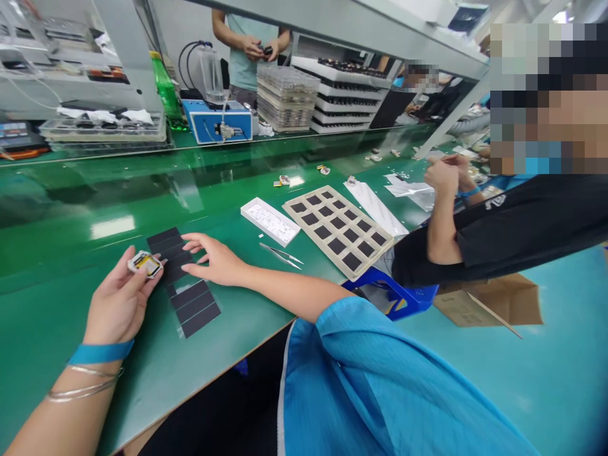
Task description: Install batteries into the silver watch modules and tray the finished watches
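Nearest, the person's left hand (121, 304) pinches a small yellow-and-white electronic module (145, 265) between thumb and fingers, holding it up just at the left edge of a sheet of black strips (189, 286) on transparent backing film. A blue wristband (99, 353) and thin metal bangles (85, 384) circle that wrist. The right hand (211, 259) is open, fingers spread and arched, with the fingertips (186, 266) over the strips. The sheet lies on a glossy green workbench (71, 221).

Just right of the right hand lie steel tweezers (280, 255). Beyond them are a white tray of small parts (270, 221) and a beige tray (338, 231) set with rows of black squares, with a plastic bag (375, 209) beside it. Farther along the bench, at right, a co-worker in a black top (513, 228) raises both hands (444, 174) together.

At the far side stand a blue machine (217, 120), a green bottle (166, 92), stacked transparent trays (286, 98), and a white rack (339, 95). Behind them, a person in a teal shirt (247, 54) holds a small dark object.
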A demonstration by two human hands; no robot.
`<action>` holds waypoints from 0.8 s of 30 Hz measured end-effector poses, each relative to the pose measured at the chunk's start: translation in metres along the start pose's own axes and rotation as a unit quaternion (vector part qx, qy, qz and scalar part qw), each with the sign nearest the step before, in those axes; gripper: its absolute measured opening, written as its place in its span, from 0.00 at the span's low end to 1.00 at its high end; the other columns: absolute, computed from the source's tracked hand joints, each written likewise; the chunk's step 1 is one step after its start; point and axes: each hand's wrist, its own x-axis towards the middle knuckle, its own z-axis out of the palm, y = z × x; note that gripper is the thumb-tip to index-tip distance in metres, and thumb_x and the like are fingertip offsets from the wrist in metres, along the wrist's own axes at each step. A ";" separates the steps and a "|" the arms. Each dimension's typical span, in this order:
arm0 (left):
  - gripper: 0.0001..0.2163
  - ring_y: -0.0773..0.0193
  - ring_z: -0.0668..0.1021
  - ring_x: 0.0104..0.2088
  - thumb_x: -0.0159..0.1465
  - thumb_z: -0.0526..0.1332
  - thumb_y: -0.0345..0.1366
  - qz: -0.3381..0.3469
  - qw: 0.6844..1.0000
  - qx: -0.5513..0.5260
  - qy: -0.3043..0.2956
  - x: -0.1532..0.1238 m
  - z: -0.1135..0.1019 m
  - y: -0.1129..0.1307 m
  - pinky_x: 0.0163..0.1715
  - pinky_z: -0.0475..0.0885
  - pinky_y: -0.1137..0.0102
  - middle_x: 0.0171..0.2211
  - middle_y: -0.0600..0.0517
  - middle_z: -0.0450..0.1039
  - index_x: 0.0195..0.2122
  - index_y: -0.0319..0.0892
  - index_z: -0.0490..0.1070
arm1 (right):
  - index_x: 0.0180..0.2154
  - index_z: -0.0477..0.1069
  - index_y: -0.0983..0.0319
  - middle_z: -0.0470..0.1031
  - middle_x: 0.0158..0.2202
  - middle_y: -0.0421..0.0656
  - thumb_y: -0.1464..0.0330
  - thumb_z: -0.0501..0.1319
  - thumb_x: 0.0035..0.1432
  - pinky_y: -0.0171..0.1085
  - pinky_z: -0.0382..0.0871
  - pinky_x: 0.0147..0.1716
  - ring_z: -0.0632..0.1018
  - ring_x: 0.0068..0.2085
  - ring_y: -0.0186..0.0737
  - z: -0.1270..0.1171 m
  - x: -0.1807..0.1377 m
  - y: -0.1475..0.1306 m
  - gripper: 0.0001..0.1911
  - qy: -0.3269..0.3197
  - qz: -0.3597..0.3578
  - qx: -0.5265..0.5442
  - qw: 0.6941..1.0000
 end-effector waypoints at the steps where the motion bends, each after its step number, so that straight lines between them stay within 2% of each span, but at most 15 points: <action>1: 0.30 0.65 0.81 0.41 0.53 0.67 0.23 0.022 1.000 0.022 0.003 0.000 -0.001 -0.001 0.59 0.70 0.56 0.41 0.53 0.80 0.59 0.42 0.70 | 0.60 0.59 0.60 0.72 0.54 0.49 0.68 0.65 0.57 0.40 0.76 0.47 0.74 0.53 0.41 0.000 0.000 0.001 0.30 0.002 -0.002 -0.001 1.000; 3: 0.29 0.65 0.80 0.41 0.54 0.69 0.27 0.078 0.990 0.115 0.005 0.000 -0.004 -0.001 0.57 0.71 0.58 0.43 0.51 0.79 0.58 0.40 0.70 | 0.59 0.60 0.61 0.73 0.53 0.49 0.69 0.65 0.56 0.41 0.76 0.47 0.75 0.52 0.41 0.001 -0.001 0.002 0.30 0.011 -0.002 -0.006 1.000; 5: 0.28 0.64 0.79 0.42 0.53 0.71 0.30 0.148 0.955 0.258 0.000 0.002 -0.008 0.001 0.53 0.74 0.61 0.43 0.51 0.78 0.56 0.40 0.72 | 0.58 0.61 0.61 0.73 0.52 0.49 0.69 0.64 0.55 0.41 0.76 0.45 0.75 0.50 0.41 0.001 -0.002 0.004 0.30 0.027 0.000 -0.011 1.000; 7: 0.31 0.61 0.78 0.42 0.50 0.72 0.29 0.207 0.917 0.341 0.009 0.005 -0.013 0.002 0.45 0.77 0.64 0.43 0.49 0.76 0.57 0.42 0.71 | 0.57 0.61 0.61 0.73 0.51 0.50 0.67 0.64 0.54 0.41 0.76 0.44 0.75 0.51 0.42 0.000 -0.001 0.009 0.29 0.035 -0.004 -0.016 0.999; 9: 0.32 0.62 0.77 0.42 0.50 0.73 0.29 0.258 0.888 0.379 0.018 0.010 -0.017 0.002 0.40 0.77 0.67 0.42 0.48 0.74 0.57 0.42 0.70 | 0.56 0.62 0.61 0.73 0.50 0.50 0.64 0.64 0.53 0.42 0.77 0.44 0.76 0.50 0.43 -0.001 0.002 0.015 0.29 0.042 -0.005 -0.017 0.999; 11: 0.31 0.62 0.77 0.40 0.49 0.74 0.30 0.297 0.865 0.404 0.027 0.013 -0.019 0.002 0.41 0.76 0.67 0.41 0.49 0.73 0.56 0.42 0.71 | 0.56 0.63 0.61 0.74 0.49 0.50 0.62 0.64 0.52 0.43 0.77 0.43 0.76 0.50 0.44 -0.002 0.004 0.020 0.29 0.043 -0.004 -0.020 0.999; 15: 0.30 0.63 0.76 0.38 0.49 0.76 0.35 0.343 0.847 0.402 0.060 0.004 -0.017 0.012 0.43 0.74 0.66 0.39 0.49 0.72 0.54 0.40 0.71 | 0.55 0.65 0.59 0.75 0.48 0.50 0.57 0.65 0.51 0.45 0.78 0.43 0.77 0.49 0.45 -0.006 0.002 0.024 0.31 0.047 0.001 -0.037 0.998; 18: 0.25 0.63 0.76 0.39 0.56 0.71 0.43 0.383 0.835 0.388 0.068 -0.015 -0.020 0.033 0.40 0.74 0.68 0.39 0.48 0.73 0.52 0.40 0.71 | 0.53 0.66 0.59 0.75 0.47 0.50 0.55 0.66 0.50 0.47 0.79 0.42 0.78 0.49 0.47 -0.009 0.003 0.030 0.31 0.055 0.004 -0.048 0.997; 20: 0.22 0.62 0.75 0.40 0.59 0.68 0.45 0.416 0.807 0.412 0.077 -0.030 -0.031 0.055 0.42 0.73 0.68 0.40 0.47 0.74 0.52 0.41 0.71 | 0.53 0.67 0.58 0.76 0.46 0.50 0.53 0.67 0.49 0.48 0.79 0.43 0.78 0.49 0.48 -0.010 0.006 0.036 0.31 0.057 0.005 -0.047 0.997; 22: 0.21 0.61 0.75 0.42 0.60 0.67 0.44 0.428 0.768 0.466 0.101 -0.042 -0.052 0.080 0.45 0.72 0.66 0.41 0.47 0.74 0.51 0.41 0.72 | 0.52 0.68 0.58 0.76 0.46 0.50 0.52 0.67 0.49 0.50 0.79 0.43 0.78 0.49 0.49 -0.009 0.007 0.039 0.31 0.052 0.008 -0.044 0.998; 24: 0.18 0.59 0.75 0.43 0.60 0.68 0.40 0.399 0.736 0.527 0.148 -0.044 -0.088 0.107 0.48 0.70 0.64 0.41 0.47 0.75 0.49 0.40 0.73 | 0.52 0.68 0.58 0.76 0.46 0.50 0.52 0.67 0.49 0.50 0.79 0.44 0.78 0.50 0.49 -0.008 0.006 0.039 0.31 0.045 0.014 -0.045 0.998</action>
